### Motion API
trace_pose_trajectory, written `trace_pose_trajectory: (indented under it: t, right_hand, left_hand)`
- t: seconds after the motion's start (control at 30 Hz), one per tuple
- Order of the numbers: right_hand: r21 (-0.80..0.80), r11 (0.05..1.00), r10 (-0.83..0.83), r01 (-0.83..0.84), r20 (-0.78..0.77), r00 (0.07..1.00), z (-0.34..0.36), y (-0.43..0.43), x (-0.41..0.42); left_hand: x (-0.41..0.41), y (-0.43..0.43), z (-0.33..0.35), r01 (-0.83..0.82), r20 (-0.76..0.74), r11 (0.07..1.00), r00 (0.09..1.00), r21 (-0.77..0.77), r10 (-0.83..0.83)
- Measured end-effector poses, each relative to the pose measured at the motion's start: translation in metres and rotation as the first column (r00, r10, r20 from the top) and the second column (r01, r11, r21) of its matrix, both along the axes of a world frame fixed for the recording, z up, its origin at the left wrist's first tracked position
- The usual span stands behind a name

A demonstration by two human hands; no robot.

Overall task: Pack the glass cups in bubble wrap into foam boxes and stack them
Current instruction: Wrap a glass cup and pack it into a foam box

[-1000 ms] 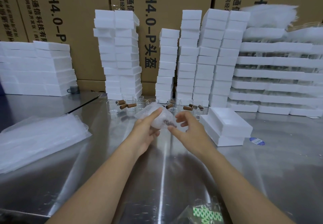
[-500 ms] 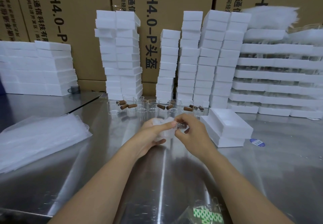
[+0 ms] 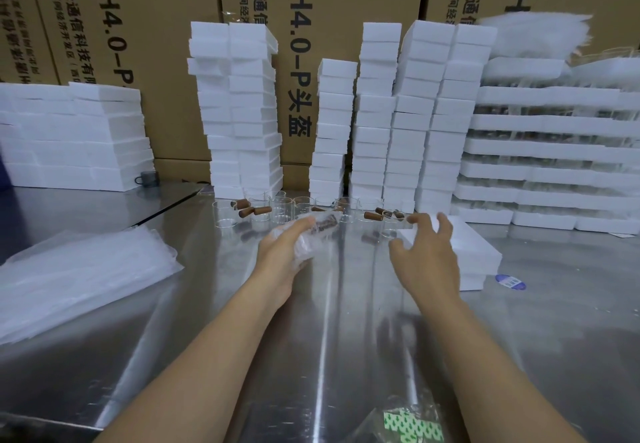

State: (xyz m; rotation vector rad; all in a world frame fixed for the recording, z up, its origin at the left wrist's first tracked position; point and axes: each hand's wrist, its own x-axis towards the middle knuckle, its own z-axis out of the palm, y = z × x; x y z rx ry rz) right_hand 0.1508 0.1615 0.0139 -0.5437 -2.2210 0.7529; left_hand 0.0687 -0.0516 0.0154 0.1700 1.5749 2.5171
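Steel table (image 3: 329, 321), packing station, with the open white foam box (image 3: 474, 255) as reference. Left of the box and held above the tabletop: one wrapped cup (image 3: 318, 231), glass in bubble wrap with a dark brown part showing through. The left hand (image 3: 284, 252) grips it, fingers curled round the bundle. The right hand (image 3: 426, 252) is empty, fingers spread wide, over the box's near-left corner; whether it touches the foam cannot be told. Behind and left of the box: a row of bare cups (image 3: 280, 212), unwrapped, with loose brown stoppers (image 3: 249, 212) among them. Far left of the box: a heap of wrap (image 3: 79, 276). Directly behind the box: tall stacks (image 3: 377, 113) of closed foam boxes, against cardboard cartons (image 3: 156, 44). Right of and behind the box: wide foam trays (image 3: 554, 152) layered with glassware. Status, as judged: many boxes appear packed and stacked; the current cup is wrapped but not yet boxed; what shows of the open box looks unfilled. Outstanding: seat this cup, close and stack the box, then wrap and box the bare cups.
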Motion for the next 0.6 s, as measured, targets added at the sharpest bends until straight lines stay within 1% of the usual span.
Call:
trace_pose_trajectory:
  t: [0.07, 0.13, 0.2, 0.27, 0.33, 0.43, 0.5, 0.6]
  right_hand:
    - [-0.025, 0.998, -0.061, 0.065, 0.116, 0.991, 0.001, 0.005, 0.002]
    - [-0.049, 0.996, -0.068, 0.080, 0.203, 0.977, 0.002, 0.008, 0.002]
    - [-0.055, 0.995, -0.066, 0.080, 0.215, 0.974, 0.002, 0.010, 0.003]
    - [-0.060, 0.995, -0.068, 0.078, 0.160, 0.985, 0.001, 0.011, 0.003]
    - [-0.055, 0.998, -0.038, 0.042, 0.075, 0.996, 0.002, 0.009, 0.003]
    - [-0.005, 0.998, 0.070, -0.070, -0.052, 0.996, 0.004, 0.001, 0.003]
    - [0.039, 0.989, 0.144, -0.141, -0.086, 0.986, 0.005, -0.008, 0.002]
    - [0.061, 0.969, 0.245, -0.240, -0.102, 0.964, 0.004, -0.021, -0.002]
  left_hand:
    - [0.002, -0.002, 0.004, 0.005, 0.092, 0.996, 0.996, 0.093, -0.013]
    - [0.002, -0.005, 0.007, 0.017, 0.195, 0.986, 0.979, 0.168, -0.050]
    - [0.000, -0.010, 0.007, 0.016, 0.274, 0.981, 0.959, 0.191, -0.069]
    - [-0.001, -0.012, 0.007, 0.045, 0.288, 0.975, 0.951, 0.219, -0.108]
    - [0.001, -0.013, 0.006, 0.077, 0.264, 0.968, 0.954, 0.241, -0.141]
    - [0.003, -0.011, 0.007, 0.101, 0.162, 0.965, 0.976, 0.243, -0.143]
    - [0.007, -0.010, 0.010, 0.127, 0.050, 0.968, 0.989, 0.216, -0.141]
    - [0.012, -0.011, 0.014, 0.063, -0.019, 0.981, 0.998, 0.184, -0.060]
